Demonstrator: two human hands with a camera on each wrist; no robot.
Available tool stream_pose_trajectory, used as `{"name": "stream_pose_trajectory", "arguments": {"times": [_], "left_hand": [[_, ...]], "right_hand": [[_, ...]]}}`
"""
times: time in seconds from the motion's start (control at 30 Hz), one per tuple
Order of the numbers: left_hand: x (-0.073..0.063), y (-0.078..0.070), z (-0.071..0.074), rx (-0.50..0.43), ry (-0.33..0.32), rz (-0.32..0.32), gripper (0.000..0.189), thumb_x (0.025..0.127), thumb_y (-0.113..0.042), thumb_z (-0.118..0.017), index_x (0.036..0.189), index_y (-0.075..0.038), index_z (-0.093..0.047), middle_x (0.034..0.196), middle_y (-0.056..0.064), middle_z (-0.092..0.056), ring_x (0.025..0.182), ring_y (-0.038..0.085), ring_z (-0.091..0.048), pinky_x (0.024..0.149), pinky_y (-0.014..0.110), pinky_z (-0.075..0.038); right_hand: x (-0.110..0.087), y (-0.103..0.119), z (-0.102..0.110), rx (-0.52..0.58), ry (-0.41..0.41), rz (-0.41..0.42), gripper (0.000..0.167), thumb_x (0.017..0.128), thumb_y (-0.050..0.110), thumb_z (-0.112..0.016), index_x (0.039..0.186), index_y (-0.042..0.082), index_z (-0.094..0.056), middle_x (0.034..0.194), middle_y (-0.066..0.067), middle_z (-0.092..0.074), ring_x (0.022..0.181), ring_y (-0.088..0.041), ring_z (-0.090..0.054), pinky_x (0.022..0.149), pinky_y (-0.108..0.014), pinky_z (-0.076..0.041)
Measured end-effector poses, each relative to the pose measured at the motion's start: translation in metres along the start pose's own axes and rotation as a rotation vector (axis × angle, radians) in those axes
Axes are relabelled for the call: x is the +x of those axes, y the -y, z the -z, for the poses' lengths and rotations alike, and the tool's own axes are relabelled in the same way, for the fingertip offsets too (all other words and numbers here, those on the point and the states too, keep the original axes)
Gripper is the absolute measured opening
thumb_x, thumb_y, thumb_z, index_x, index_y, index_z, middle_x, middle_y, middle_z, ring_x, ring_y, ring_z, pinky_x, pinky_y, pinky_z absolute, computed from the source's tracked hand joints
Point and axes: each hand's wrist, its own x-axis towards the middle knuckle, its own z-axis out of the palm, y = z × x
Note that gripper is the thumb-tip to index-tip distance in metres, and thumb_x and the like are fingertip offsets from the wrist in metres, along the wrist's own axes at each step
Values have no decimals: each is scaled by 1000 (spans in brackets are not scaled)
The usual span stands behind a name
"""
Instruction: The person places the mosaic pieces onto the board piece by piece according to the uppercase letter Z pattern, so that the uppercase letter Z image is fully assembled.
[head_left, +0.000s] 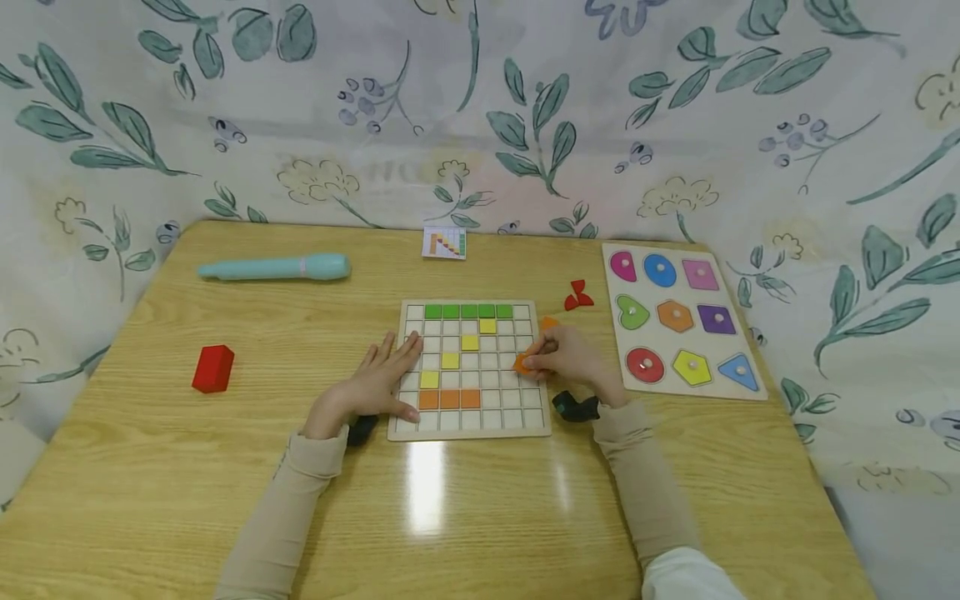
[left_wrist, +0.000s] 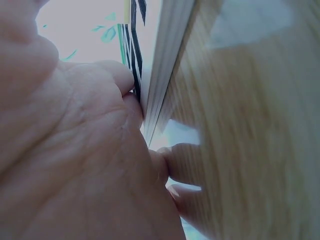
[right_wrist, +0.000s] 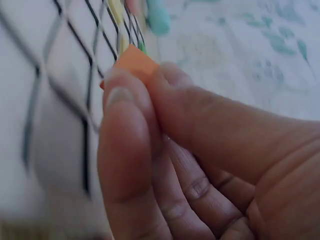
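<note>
A square grid board (head_left: pixel 480 435) lies flat on the table. Green tiles (head_left: pixel 468 312) line its top row, yellow tiles (head_left: pixel 469 342) step down diagonally to the left, and orange tiles (head_left: pixel 450 400) sit in a low row. My left hand (head_left: pixel 378 383) rests with spread fingers on the board's left edge; its palm (left_wrist: pixel 85 150) fills much of the left wrist view. Between thumb and forefinger, my right hand (head_left: pixel 566 358) pinches an orange square tile (right_wrist: pixel 135 61) over the right side of the grid. Another orange piece (head_left: pixel 550 322) lies just beyond that hand, partly hidden.
A small patterned card (head_left: pixel 444 242) is behind the board. Red pieces (head_left: pixel 578 295) lie near a shape puzzle (head_left: pixel 675 315) on the right. To the left are a turquoise stick-like object (head_left: pixel 273 267) and a red block (head_left: pixel 213 369). Patterned cloth (head_left: pixel 450 125) hangs behind the table.
</note>
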Motion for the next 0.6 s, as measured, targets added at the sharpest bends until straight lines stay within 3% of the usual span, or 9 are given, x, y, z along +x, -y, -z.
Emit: {"name": "stream_pose_trajectory", "arguments": {"times": [0.1, 0.17, 0.37, 0.6], "left_hand": [[0, 0, 1, 2, 1, -2, 117, 75, -36, -79, 156, -5, -1, 164, 14, 8, 145, 42, 25, 116, 62, 14], [0, 0, 1, 2, 3, -1, 117, 74, -37, -79, 156, -5, -1, 164, 13, 9, 145, 42, 25, 116, 62, 14], [-1, -1, 2, -6, 1, -2, 117, 74, -36, -79, 156, -5, -1, 164, 14, 9, 145, 42, 25, 116, 62, 15], [-1, -1, 1, -2, -1, 1, 115, 77, -35, -79, 156, -4, -1, 164, 14, 8, 145, 42, 25, 116, 62, 15]], "right_hand": [[2, 8, -19, -69, 108, 19, 11, 88, 10, -70, 91, 0, -67, 81, -7, -72, 66, -10, -65, 64, -24, -56], [3, 11, -29, -124, 139, 34, 9, 87, 12, -72, 88, 4, -69, 81, -4, -72, 68, -9, -61, 65, -22, -51], [4, 12, -48, -274, 105, 62, 6, 82, 16, -77, 81, 11, -74, 81, 1, -70, 72, -9, -52, 65, -21, -42], [6, 11, -53, -311, 70, 85, 7, 82, 17, -77, 80, 13, -72, 76, 1, -67, 69, -9, -53, 64, -22, -42]]}}
